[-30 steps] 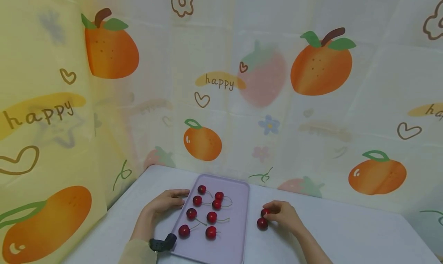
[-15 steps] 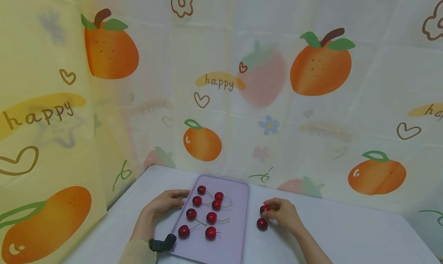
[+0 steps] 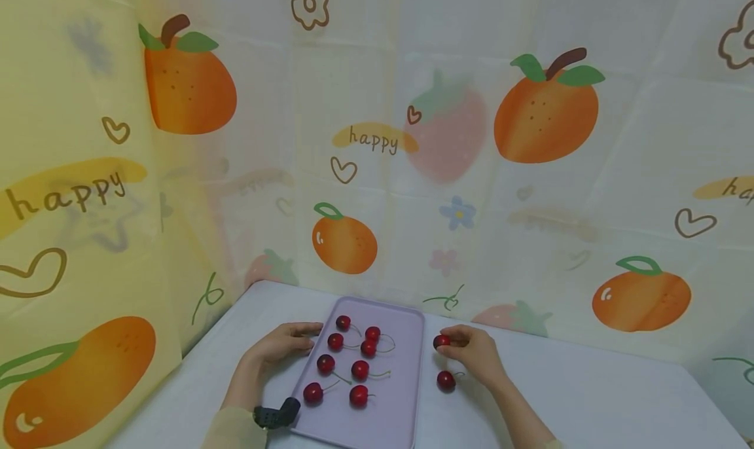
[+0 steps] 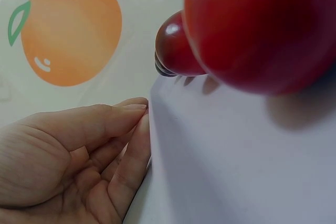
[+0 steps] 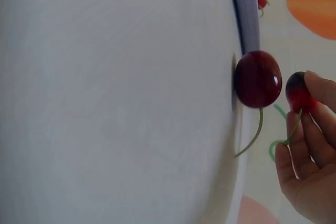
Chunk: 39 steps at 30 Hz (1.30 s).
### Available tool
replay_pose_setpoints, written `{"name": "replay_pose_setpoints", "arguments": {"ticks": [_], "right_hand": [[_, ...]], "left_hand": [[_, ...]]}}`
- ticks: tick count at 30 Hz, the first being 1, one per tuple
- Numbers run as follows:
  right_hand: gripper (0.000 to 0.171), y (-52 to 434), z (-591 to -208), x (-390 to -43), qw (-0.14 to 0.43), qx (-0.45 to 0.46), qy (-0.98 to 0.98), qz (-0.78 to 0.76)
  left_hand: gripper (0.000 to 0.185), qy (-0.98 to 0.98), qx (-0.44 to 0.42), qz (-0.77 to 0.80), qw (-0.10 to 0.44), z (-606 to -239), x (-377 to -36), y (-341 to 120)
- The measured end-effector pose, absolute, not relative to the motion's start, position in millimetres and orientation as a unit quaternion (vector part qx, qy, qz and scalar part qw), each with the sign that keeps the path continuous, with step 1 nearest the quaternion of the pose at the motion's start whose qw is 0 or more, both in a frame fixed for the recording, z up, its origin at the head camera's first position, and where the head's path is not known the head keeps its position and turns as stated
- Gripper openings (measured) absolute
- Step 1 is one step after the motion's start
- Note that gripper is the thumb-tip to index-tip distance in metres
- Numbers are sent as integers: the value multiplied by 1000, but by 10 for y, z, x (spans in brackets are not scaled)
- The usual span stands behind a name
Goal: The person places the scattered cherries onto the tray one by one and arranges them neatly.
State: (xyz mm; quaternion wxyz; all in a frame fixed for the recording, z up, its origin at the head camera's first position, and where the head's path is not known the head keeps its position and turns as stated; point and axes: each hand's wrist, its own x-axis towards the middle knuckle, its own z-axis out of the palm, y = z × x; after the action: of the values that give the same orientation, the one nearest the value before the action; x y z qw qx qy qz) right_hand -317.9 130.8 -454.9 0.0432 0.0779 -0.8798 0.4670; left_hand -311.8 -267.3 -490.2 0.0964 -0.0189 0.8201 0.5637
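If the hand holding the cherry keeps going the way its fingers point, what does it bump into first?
Probably the right rim of the purple tray. The right hand pinches a cherry and points left toward it, though the hand's height is hard to judge.

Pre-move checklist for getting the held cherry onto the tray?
1. Right hand pinches a cherry: ok.
2. Cherry lifted off the table: ok, per the right wrist view.
3. Left hand steadies the purple tray edge: ok.
4. Free spot on tray: ok, near right part bare.
5. Second cherry lies on the table, outside the tray: not ok.
6. Grip firmness: cannot tell.
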Motion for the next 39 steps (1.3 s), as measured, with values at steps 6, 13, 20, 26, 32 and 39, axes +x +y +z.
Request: {"name": "replay_pose_setpoints", "arguments": {"ticks": [6,13,20,26,32,39], "right_hand": [[30,1144,-4513,-3202,50,80,-877,472],[31,919,-4474,-3234,57,93,-867,486],[30,732,-4504,-3267,54,87,-868,486],[29,626,-4559,-3277,58,83,-868,486],[28,549,-4594,-3278,52,79,-869,486],[27,502,-4623,-3274,48,88,-871,480]], "left_hand": [[43,819,-25,565,98,-4894,-3113,-2670],[42,813,-37,574,97,-4888,-3112,-2671],[42,810,-35,577,99,-4886,-3118,-2671],[42,812,-33,574,100,-4880,-3119,-2664],[42,813,-33,573,100,-4886,-3120,-2667],[42,814,-31,571,102,-4896,-3110,-2672]]}}
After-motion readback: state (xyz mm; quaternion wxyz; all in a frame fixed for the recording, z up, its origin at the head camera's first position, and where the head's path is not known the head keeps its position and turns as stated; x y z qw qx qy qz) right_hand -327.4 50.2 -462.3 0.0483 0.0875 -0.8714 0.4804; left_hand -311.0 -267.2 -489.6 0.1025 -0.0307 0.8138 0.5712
